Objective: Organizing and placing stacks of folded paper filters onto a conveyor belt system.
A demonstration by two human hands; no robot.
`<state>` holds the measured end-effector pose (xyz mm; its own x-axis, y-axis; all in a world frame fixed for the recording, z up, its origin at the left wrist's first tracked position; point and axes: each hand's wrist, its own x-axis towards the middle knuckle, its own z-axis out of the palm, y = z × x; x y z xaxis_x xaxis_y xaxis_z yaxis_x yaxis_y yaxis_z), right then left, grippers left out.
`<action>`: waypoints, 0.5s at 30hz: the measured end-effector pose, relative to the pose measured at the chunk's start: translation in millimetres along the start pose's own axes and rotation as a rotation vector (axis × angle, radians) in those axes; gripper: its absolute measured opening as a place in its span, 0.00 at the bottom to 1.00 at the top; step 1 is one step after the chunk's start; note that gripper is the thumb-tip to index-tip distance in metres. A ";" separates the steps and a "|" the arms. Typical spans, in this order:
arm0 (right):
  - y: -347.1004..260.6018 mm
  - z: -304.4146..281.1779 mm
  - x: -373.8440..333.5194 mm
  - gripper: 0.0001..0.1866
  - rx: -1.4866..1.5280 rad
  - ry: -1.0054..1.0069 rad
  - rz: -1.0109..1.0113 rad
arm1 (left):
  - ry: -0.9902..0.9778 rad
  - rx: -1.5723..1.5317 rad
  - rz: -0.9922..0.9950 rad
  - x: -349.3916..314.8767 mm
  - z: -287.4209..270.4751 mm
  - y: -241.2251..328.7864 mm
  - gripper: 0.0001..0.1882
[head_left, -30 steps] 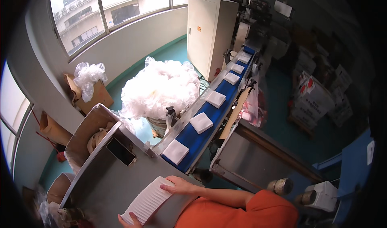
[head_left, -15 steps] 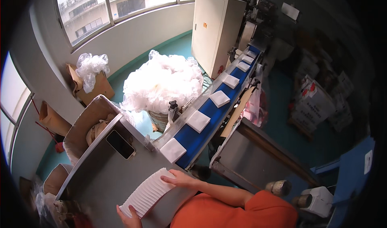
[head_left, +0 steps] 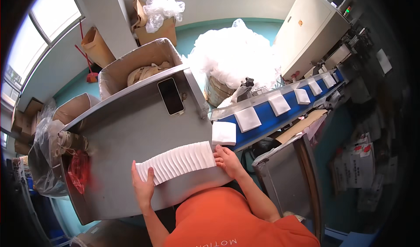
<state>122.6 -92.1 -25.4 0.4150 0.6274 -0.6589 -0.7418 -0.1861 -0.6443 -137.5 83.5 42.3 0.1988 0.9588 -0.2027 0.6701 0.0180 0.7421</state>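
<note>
A long row of folded white napkins lies on edge, slightly curved, on the grey metal table in front of me. My left hand grips its left end, thumb on the near side and fingers round the end. My right hand is at the other end, its bent fingers against the last napkin. Just beyond the right hand, a separate flat stack of white napkins sits where the blue conveyor belt meets the table. More white stacks lie spaced along the belt, such as one napkin stack.
A phone lies near the far edge of the grey table. Behind it stands a lined carton. White plastic film is heaped beside the conveyor. A red plastic bag hangs at the left. A metal cart stands right.
My view has swung left and down. The napkin row now lies more crosswise before me. My right hand has shifted from over the row's far end to beside its right end.
</note>
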 end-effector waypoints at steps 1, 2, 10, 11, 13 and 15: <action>-2.2 13.6 -8.0 0.26 -0.250 0.037 -0.069 | -0.015 0.018 0.037 0.5 2.9 -2.6 0.38; -4.0 25.7 -11.9 0.25 -0.489 -0.006 -0.186 | -0.032 0.036 0.074 0.8 4.5 -3.3 0.38; -1.1 7.8 -8.6 0.16 -0.128 -0.206 0.215 | 0.076 -0.006 0.036 0.8 7.4 -5.7 0.39; 0.0 -3.5 -5.3 0.17 -0.167 -0.250 0.268 | 0.070 -0.029 0.044 2.0 6.1 -8.3 0.39; 5.2 -12.8 -1.9 0.16 -0.175 -0.216 0.172 | 0.058 -0.052 0.058 3.5 6.2 -8.1 0.39; 8.3 -11.4 6.3 0.16 -0.107 -0.098 -0.031 | 0.018 -0.043 0.080 6.0 6.8 -7.2 0.39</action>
<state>125.0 -98.3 -39.3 0.3796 0.7042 -0.6001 -0.6665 -0.2417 -0.7052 -136.2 87.2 31.5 0.2372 0.9627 -0.1300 0.6211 -0.0474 0.7823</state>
